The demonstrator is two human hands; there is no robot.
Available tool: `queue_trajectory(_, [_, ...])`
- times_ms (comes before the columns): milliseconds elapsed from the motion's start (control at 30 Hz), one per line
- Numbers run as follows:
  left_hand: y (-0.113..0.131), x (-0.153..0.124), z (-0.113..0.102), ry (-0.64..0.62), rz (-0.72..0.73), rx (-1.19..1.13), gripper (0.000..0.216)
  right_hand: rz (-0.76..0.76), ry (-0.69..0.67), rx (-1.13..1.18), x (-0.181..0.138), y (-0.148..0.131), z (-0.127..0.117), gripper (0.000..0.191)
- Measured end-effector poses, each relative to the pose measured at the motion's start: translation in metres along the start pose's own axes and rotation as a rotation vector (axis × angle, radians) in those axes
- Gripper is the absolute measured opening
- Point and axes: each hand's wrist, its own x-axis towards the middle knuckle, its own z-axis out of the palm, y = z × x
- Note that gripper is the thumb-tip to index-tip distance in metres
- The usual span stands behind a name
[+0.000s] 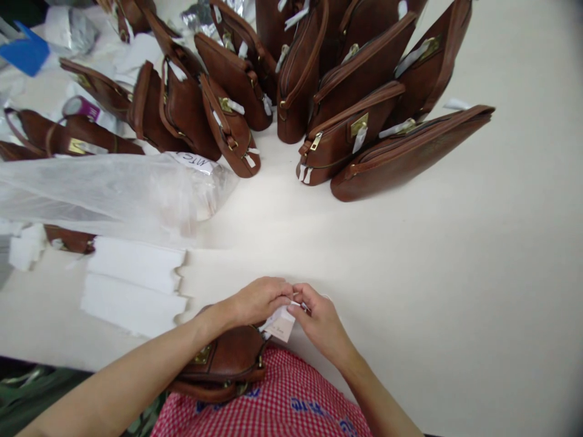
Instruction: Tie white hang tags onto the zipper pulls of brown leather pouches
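Hands meet at the tabletop's [455, 273] near edge: left hand [259, 298] and right hand [321, 320] together pinch a small paper tag [281, 325] above a brown handbag [228, 361] lying beneath the left wrist.

I'm counting one brown bag [223, 364] under my hands, one paper tag [280, 325] pinched between them, two white paper stacks [132, 285] lying left.
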Motion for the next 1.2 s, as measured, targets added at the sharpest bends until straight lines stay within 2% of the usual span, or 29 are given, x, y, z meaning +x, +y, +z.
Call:
queue_trajectory(67, [0.000, -0.002, 0.000, 0.045, -0.065, 0.039, 0.013, 0.047, 0.048, 0.046, 0.002, 0.005, 0.001, 0.023])
queue_trajectory(167, [-0.001, -0.005, 0.001, 0.122, -0.151, 0.142, 0.033, 0.083, 0.118, 0.135, 0.003, 0.013, -0.002, 0.030])
queue_trajectory(267, [-0.001, -0.002, 0.002, 0.142, -0.150, 0.203, 0.018, 0.079, 0.139, 0.156, 0.001, 0.017, -0.008, 0.031])
queue_trajectory(333, [-0.002, 0.002, 0.002, 0.129, -0.157, 0.177, 0.009, 0.086, 0.135, 0.160, -0.002, 0.018, -0.010, 0.029])
queue_trajectory(533, [-0.001, 0.007, 0.000, 0.051, -0.150, 0.086, 0.016, 0.115, 0.135, 0.174, -0.009, 0.019, -0.016, 0.022])
queue_trajectory(700, [0.001, 0.004, 0.001, 0.100, -0.195, 0.045, 0.022, 0.125, 0.114, 0.205, -0.012, 0.015, -0.016, 0.020])
queue_trajectory(800, [0.002, 0.006, 0.003, 0.020, -0.220, -0.064, 0.033, 0.116, 0.142, 0.216, -0.013, 0.013, -0.014, 0.019])
queue_trajectory(867, [0.002, 0.007, 0.004, -0.034, -0.228, -0.115, 0.025, 0.107, 0.147, 0.200, -0.014, 0.013, -0.015, 0.019])
queue_trajectory(933, [0.003, 0.008, 0.004, -0.031, -0.238, -0.105, 0.024, 0.105, 0.144, 0.156, -0.014, 0.015, -0.016, 0.017])
queue_trajectory(1033, [0.005, 0.009, 0.003, 0.049, -0.261, -0.006, 0.026, 0.023, 0.234, -0.024, -0.014, 0.019, -0.017, 0.014])
queue_trajectory(1133, [0.011, 0.009, 0.003, 0.105, -0.255, 0.100, 0.018, -0.201, 0.356, -0.177, -0.013, 0.019, -0.014, 0.018])
queue_trajectory(1200, [0.017, 0.009, 0.003, 0.108, -0.221, 0.130, 0.009, -0.296, 0.333, -0.146, -0.012, 0.015, -0.010, 0.021])
